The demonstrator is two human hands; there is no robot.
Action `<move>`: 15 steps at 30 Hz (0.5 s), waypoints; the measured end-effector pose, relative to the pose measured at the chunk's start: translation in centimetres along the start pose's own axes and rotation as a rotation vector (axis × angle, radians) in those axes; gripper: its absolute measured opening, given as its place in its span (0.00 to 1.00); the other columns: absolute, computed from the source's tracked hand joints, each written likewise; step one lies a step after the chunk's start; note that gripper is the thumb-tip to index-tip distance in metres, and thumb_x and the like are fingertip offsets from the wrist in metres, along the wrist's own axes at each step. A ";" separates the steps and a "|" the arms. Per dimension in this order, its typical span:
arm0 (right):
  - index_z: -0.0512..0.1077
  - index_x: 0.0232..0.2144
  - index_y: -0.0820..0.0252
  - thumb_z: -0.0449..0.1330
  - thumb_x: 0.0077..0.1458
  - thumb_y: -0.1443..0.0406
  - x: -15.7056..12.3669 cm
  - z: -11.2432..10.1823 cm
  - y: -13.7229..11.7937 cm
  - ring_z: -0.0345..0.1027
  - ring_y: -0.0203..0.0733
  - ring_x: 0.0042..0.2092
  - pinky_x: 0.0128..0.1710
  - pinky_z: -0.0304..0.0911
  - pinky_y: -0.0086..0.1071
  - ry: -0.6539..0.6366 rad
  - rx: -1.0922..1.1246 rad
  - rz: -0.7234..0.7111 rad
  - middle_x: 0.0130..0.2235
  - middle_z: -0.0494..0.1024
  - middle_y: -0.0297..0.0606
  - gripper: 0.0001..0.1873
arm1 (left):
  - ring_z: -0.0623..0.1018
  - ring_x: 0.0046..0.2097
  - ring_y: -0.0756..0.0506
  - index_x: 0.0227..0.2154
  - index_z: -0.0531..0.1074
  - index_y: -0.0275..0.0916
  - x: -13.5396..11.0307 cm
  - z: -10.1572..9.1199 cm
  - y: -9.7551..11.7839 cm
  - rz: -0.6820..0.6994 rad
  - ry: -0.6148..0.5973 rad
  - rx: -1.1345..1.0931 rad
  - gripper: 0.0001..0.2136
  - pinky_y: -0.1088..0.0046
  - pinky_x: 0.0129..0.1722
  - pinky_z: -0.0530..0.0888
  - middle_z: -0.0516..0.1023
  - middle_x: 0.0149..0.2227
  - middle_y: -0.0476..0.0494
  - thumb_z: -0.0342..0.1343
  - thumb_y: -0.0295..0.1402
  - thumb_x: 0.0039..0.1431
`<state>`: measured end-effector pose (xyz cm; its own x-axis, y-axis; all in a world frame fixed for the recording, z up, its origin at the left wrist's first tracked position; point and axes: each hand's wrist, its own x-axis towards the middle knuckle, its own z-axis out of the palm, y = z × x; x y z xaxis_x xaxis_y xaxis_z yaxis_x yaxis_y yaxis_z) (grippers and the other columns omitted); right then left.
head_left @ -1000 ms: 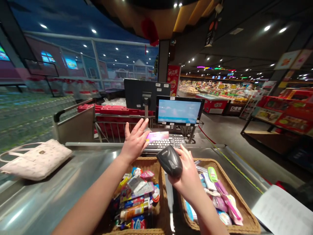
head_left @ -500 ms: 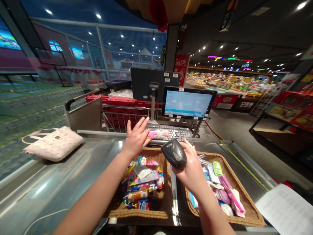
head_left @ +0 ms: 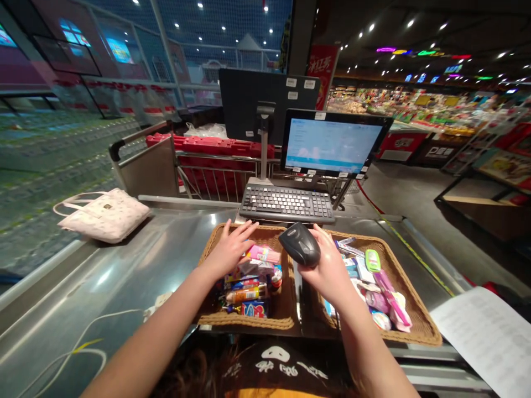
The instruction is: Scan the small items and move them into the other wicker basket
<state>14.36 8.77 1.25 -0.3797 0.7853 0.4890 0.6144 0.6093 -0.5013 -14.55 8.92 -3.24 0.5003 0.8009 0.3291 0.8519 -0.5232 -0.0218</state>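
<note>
My left hand is over the back left of the left wicker basket, its fingers stretched out and apart. By its finger ends, a pink packet with a striped end rests on the goods in that basket. Whether a hidden thumb still touches the packet is not visible. My right hand is closed round a black handheld barcode scanner, held above the gap between the baskets. Below the left hand lie small packs, including an orange-brown bottle and a blue-red pack.
The right basket holds a green-rimmed pack and pink items. Behind the baskets stand a keyboard and a lit monitor. A pale handbag is on the metal counter at left; white paper lies at right.
My left hand has come down and back from before the keyboard, and the pink packet is now in the left basket. The scanner stays in my right hand. The view has tilted downward.
</note>
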 end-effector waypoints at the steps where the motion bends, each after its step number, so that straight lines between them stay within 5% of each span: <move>1: 0.72 0.47 0.57 0.61 0.45 0.69 -0.1 0.1 0.0 0.54 0.64 0.66 0.63 0.52 0.62 -0.020 0.006 0.010 0.55 0.72 0.46 0.23 | 0.59 0.69 0.36 0.42 0.75 0.41 -0.4 0.5 0.1 0.016 -0.036 -0.016 0.09 0.35 0.65 0.41 0.58 0.68 0.35 0.61 0.31 0.58; 11: 0.73 0.48 0.56 0.60 0.43 0.72 -2.3 0.9 0.6 0.59 0.58 0.64 0.65 0.50 0.59 -0.273 0.038 0.018 0.54 0.74 0.45 0.26 | 0.61 0.68 0.38 0.39 0.78 0.44 -2.0 3.9 2.4 0.133 -0.286 -0.188 0.08 0.44 0.68 0.37 0.65 0.66 0.41 0.60 0.35 0.56; 15: 0.72 0.50 0.56 0.61 0.42 0.72 -2.8 0.7 0.6 0.58 0.58 0.65 0.64 0.53 0.57 -0.276 0.059 0.037 0.55 0.74 0.45 0.29 | 0.64 0.66 0.36 0.34 0.79 0.45 -2.0 5.6 3.3 0.156 -0.393 -0.213 0.06 0.46 0.68 0.39 0.68 0.64 0.43 0.62 0.35 0.52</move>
<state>15.30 6.99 -0.91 -0.5365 0.8026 0.2608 0.5932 0.5785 -0.5598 -11.88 7.19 -9.25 0.6753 0.7361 -0.0461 0.7319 -0.6612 0.1648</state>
